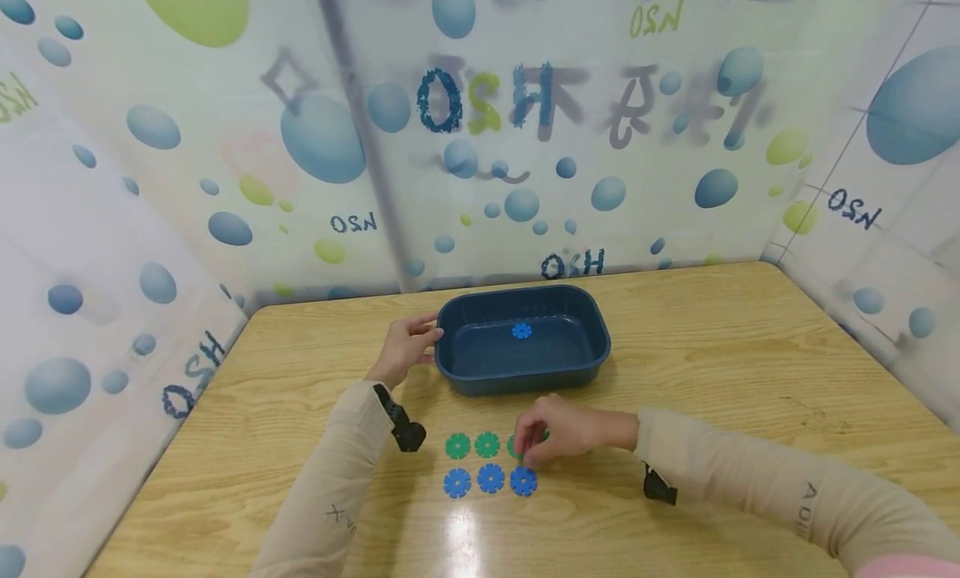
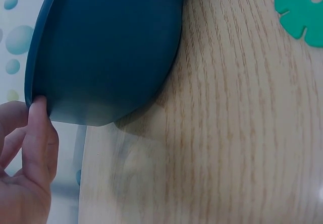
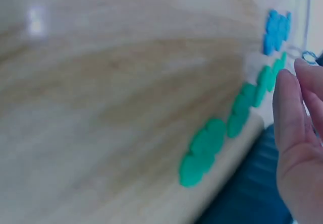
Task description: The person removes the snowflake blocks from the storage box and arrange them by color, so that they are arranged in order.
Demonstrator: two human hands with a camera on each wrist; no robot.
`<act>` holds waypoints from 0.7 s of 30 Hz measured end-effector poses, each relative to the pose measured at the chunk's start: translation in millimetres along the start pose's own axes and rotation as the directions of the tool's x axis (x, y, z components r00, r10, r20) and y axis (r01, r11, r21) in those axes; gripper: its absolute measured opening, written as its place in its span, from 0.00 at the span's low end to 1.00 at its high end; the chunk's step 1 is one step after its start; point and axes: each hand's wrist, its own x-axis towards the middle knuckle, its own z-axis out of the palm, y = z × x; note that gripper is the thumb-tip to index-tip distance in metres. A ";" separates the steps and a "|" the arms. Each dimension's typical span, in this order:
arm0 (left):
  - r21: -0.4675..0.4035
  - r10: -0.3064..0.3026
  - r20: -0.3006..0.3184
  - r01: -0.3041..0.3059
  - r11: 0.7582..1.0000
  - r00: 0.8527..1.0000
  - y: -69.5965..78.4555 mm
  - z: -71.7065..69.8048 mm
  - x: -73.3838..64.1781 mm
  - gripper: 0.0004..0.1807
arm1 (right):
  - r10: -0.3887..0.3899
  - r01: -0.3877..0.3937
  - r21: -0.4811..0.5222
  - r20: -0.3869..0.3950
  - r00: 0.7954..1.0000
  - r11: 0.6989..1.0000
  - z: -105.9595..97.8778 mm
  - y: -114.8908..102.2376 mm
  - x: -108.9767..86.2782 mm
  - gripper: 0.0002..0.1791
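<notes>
My left hand [image 1: 407,345] grips the left end of a dark blue plastic basin [image 1: 517,384], thumb and fingers on its rim; the left wrist view shows the thumb against the outer wall. Inside the basin lies one blue notched disc [image 1: 522,331]. My right hand [image 1: 558,428] hovers over the rows of discs, partly covering the green ones. Its fingertips are close to the rightmost blue disc [image 1: 523,480], which lies on the table. In the blurred right wrist view the fingers [image 3: 285,108] are fairly straight, with no disc visible between them and the thumb.
Green notched discs [image 1: 487,445] form a row in front of the basin, with a row of blue discs [image 1: 491,478] nearer me. The wooden table [image 1: 712,345] ends at a patterned curtain [image 1: 637,195] behind the basin.
</notes>
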 end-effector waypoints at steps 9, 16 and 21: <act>0.007 0.004 -0.002 -0.004 1.000 1.000 1.0 -0.1 -2.0 0.21 | -0.026 0.020 -0.057 -0.118 0.993 0.998 -36.8 -15.4 2.9 0.03; 0.012 0.007 0.002 -0.007 1.000 1.000 1.7 -1.6 -3.5 0.21 | 0.045 -0.069 -0.109 -0.209 0.977 0.992 -80.0 -23.1 15.0 0.06; 0.009 0.007 0.006 -0.007 1.000 1.000 1.8 -0.7 -3.4 0.21 | 0.083 -0.127 -0.130 -0.301 0.950 0.983 -106.3 -15.5 24.3 0.06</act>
